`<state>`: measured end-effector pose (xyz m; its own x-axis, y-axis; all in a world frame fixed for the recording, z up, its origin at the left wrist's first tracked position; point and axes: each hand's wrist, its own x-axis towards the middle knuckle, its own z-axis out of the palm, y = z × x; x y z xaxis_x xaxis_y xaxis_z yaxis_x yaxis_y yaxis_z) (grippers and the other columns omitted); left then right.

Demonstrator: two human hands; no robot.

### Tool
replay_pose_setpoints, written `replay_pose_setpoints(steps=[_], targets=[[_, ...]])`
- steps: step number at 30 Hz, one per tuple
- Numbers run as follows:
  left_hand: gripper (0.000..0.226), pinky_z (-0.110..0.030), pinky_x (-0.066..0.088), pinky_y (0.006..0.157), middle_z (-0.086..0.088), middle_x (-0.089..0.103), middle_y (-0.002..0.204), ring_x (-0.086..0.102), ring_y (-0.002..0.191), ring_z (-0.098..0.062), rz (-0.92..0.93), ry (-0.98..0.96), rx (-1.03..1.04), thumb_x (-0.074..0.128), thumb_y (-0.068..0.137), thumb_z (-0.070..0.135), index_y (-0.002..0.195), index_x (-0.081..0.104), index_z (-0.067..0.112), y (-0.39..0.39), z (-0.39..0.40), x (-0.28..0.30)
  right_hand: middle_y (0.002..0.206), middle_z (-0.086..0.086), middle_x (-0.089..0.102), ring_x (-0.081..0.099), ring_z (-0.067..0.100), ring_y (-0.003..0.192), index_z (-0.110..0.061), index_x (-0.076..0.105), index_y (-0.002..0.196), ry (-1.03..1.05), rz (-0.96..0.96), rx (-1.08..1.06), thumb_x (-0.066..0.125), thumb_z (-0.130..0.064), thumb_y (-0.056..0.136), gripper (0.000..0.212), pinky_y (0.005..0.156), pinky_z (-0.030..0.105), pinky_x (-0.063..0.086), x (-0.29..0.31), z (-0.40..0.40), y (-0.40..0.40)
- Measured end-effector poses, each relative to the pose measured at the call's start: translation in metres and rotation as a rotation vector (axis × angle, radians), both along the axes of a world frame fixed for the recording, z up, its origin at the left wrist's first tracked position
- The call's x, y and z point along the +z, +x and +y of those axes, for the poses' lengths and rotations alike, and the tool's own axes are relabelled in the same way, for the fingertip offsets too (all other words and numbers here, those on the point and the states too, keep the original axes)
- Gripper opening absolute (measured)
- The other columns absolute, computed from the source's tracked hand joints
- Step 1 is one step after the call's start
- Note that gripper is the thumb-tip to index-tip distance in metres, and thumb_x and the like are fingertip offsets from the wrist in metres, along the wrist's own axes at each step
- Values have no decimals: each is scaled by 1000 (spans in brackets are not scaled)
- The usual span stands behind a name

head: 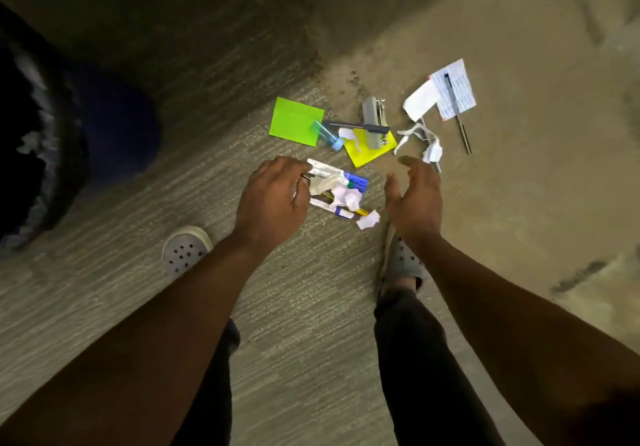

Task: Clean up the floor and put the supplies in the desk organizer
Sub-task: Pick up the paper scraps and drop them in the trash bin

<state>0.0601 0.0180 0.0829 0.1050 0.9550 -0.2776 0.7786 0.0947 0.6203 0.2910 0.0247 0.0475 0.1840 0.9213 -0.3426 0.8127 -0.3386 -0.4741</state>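
The heap of pens and paper scraps [337, 191] lies on the floor [277, 307] just ahead of my feet, its long axis running from upper left to lower right. My left hand [273, 196] is nearer, fingers curled onto its left end (whether it grips yet, I cannot tell). My right hand [414, 196] hangs open and empty beside it, stapler [373, 122] and sticky notes [294, 121] beyond.

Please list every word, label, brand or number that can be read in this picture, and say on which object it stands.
No text can be read here.
Lined white card: blue ruled lines or writing, too blurred to read.
White and blue marker pens beside the left hand: label marks, too small to read.
Green sticky note: blank.
Yellow sticky note: no writing shows.
Grey stapler: no brand visible.
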Motion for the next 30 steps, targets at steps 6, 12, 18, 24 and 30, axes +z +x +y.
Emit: replay_pose_setpoints(steps=[6, 12, 18, 24, 30], targets=[[29, -43, 48, 90, -13, 63, 117, 58, 103, -36, 109, -127, -198, 57, 87, 19, 114, 63, 11, 66, 19, -70, 136, 15, 44, 45, 37, 121, -12, 41, 136, -248, -146, -4, 67, -34, 83, 63, 96, 44, 42, -59, 20, 84], [54, -47, 42, 91, -16, 34, 148, 46, 116, -39, 463, -229, -235, 58, 88, 25, 139, 42, 16, 107, 54, -134, 138, 12, 39, 42, 34, 127, -26, 32, 140, -208, -127, 12, 70, -45, 77, 77, 91, 44, 46, -96, 62, 102], [30, -49, 43, 84, -19, 48, 129, 50, 109, -41, 608, -148, -269, 46, 94, 11, 124, 53, 9, 114, 82, -153, 137, 12, 38, 43, 31, 120, -27, 45, 133, -190, -213, 267, 60, -22, 87, 48, 79, 38, 51, -117, 73, 83], [25, -45, 47, 73, -15, 58, 115, 53, 106, -38, 592, -122, -307, 48, 95, 16, 115, 62, 11, 107, 89, -152, 137, 9, 39, 42, 29, 120, -20, 50, 126, -161, -252, 312, 59, -19, 90, 37, 69, 33, 43, -126, 68, 87], [16, -42, 44, 64, -15, 62, 95, 54, 97, -37, 423, -5, -121, 51, 80, 19, 92, 59, 11, 109, 72, -142, 126, 15, 51, 47, 33, 118, -10, 51, 123, -176, -225, 448, 49, -11, 96, 27, 92, 39, 43, -131, 73, 94]])
